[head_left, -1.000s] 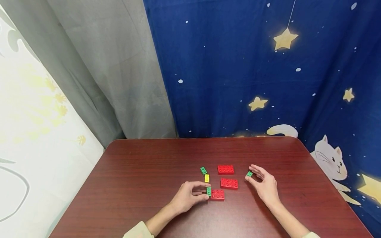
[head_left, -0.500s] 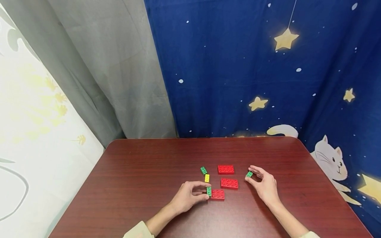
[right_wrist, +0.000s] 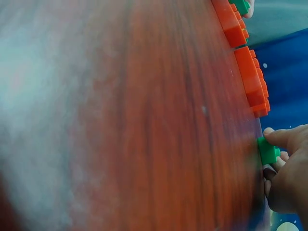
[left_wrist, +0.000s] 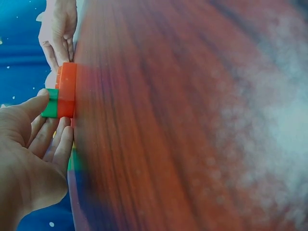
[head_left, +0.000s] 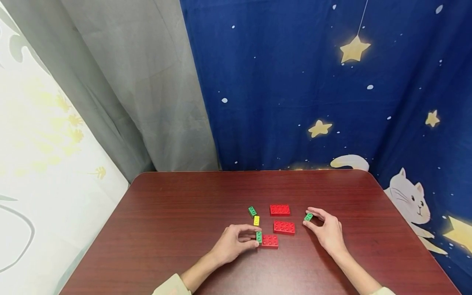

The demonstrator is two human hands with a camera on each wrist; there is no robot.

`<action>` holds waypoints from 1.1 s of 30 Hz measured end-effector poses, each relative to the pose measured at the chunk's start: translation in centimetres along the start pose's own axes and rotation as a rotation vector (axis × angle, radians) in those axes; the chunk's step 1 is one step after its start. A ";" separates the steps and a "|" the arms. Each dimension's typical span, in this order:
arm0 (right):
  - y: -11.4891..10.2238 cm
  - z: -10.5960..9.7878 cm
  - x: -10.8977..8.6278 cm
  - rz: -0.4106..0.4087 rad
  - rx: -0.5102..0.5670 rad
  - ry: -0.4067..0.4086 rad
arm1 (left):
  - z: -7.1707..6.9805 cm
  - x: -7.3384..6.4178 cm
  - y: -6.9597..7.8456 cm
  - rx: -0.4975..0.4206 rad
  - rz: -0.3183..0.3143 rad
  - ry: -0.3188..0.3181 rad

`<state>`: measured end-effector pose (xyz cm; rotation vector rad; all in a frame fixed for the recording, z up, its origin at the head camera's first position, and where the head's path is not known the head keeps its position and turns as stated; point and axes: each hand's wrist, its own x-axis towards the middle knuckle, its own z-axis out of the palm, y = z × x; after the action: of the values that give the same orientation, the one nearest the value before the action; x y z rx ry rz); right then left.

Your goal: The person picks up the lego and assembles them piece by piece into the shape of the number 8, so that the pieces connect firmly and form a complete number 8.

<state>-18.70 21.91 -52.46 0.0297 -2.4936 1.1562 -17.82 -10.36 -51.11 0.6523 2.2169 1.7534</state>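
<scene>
My left hand [head_left: 233,242] pinches a small green toy brick [head_left: 259,237] between thumb and fingers. That brick sits on the studs at the left end of the nearest red brick [head_left: 270,241]; in the left wrist view the green brick [left_wrist: 50,103] lies against the red brick's [left_wrist: 68,90] studded side. Over on the right, my right hand [head_left: 329,230] pinches a second green brick [head_left: 308,216] by thumb and fingertips. Seen from the right wrist, this green brick [right_wrist: 268,150] is right at the tabletop, studs up, apart from the red bricks.
Two more red bricks, a middle one [head_left: 284,227] and a far one [head_left: 280,210], lie between the hands. A yellow brick [head_left: 256,221] and another green brick [head_left: 252,211] lie beyond the left hand. The brown table [head_left: 177,213] ends before the curtains [head_left: 265,102].
My right hand has shifted slightly toward me, and the green brick in its fingers has turned or moved very little. The left hand and the bricks near it stay in place.
</scene>
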 end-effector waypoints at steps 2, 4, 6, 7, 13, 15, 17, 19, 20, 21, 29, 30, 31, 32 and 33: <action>0.0 0.0 0.0 -0.003 0.000 0.002 | 0.0 0.0 0.0 0.000 0.000 0.000; 0.0 0.0 -0.1 -0.007 0.000 0.005 | 0.0 0.0 0.0 0.001 0.000 0.000; 0.0 0.1 -0.1 -0.008 0.001 0.006 | 0.0 0.0 0.0 0.001 0.000 0.001; 0.0 0.1 -0.1 -0.005 0.002 0.006 | 0.0 0.0 0.0 0.002 -0.001 0.002; 0.1 0.1 -0.1 0.021 0.015 0.002 | 0.1 0.0 0.0 0.002 0.000 0.004; 0.1 0.1 -0.1 0.025 0.016 0.000 | 0.1 0.0 0.0 0.002 0.002 0.004; 0.1 0.1 -0.1 0.031 0.017 -0.002 | 0.1 0.0 0.0 0.004 0.000 0.005; 0.1 0.1 -0.1 0.037 0.015 -0.003 | 0.1 0.0 0.0 0.004 -0.001 0.005; 0.1 0.1 -0.1 0.038 0.013 -0.003 | 0.1 0.0 0.0 0.005 -0.002 0.006; 0.1 0.1 0.0 0.039 0.013 -0.002 | 0.1 0.0 0.0 0.006 -0.002 0.006; 0.0 0.2 -0.1 0.028 0.052 0.020 | 0.1 0.0 0.0 0.000 -0.004 0.004; -0.1 0.2 -0.1 0.026 0.061 0.023 | 0.1 0.0 0.0 -0.002 -0.002 0.004; -0.2 0.2 -0.1 0.019 0.070 0.027 | 0.1 0.0 0.0 -0.002 -0.002 0.004; -0.3 0.2 -0.1 0.015 0.078 0.029 | 0.1 0.0 0.0 -0.003 -0.002 0.004; -0.4 0.2 -0.2 0.011 0.090 0.030 | 0.1 0.0 0.0 -0.004 -0.001 0.003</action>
<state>-18.56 21.43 -52.36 0.0232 -2.4175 1.2631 -17.78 -10.27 -51.14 0.6474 2.2151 1.7587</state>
